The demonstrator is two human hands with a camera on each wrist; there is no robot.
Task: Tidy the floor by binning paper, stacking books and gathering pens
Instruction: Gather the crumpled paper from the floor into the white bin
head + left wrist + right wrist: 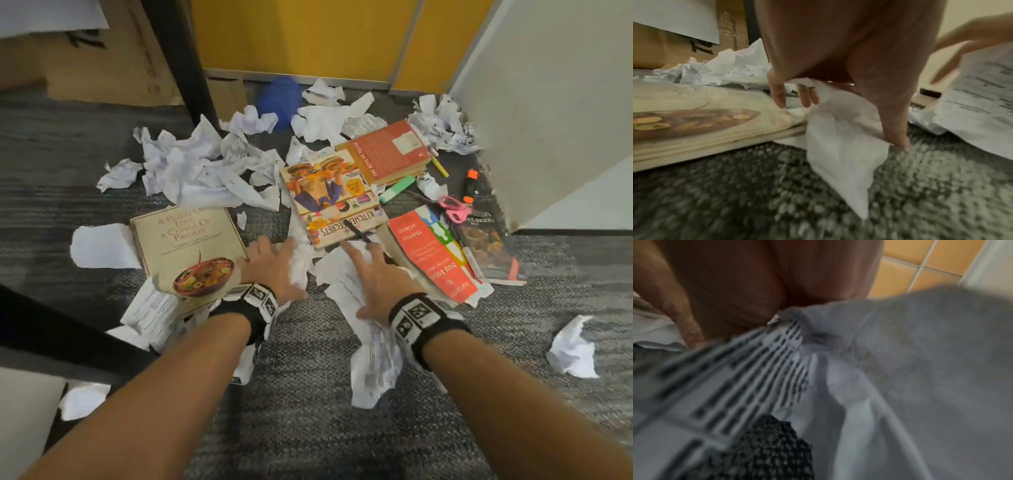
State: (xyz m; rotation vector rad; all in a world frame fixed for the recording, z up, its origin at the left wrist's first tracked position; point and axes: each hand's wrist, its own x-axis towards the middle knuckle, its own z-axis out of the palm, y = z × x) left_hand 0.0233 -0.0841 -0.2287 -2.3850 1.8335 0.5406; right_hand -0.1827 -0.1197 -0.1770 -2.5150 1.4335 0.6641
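Note:
My left hand [275, 263] is low over the carpet beside the cream cookbook [191, 246] and pinches a plain white paper [838, 146] between thumb and fingers. My right hand [368, 277] grips a long printed sheet [352, 298], which bunches into its palm in the right wrist view [760, 373]. A black pen [358, 233] lies on the Kitchen Secrets book [329, 198] just beyond my fingers. A red paperback [431, 257], a dark book [486, 246] and an orange-red book [387, 150] lie to the right. Crumpled paper [198, 164] is heaped at the back left.
A green highlighter [397, 189], yellow pen [440, 167], orange marker [471, 185] and pink scissors [455, 209] lie among the books. A blue object [279, 99] sits by the yellow wall. A cardboard box [102, 68] stands far left, a white panel [548, 120] on the right, a paper ball [575, 346] near right.

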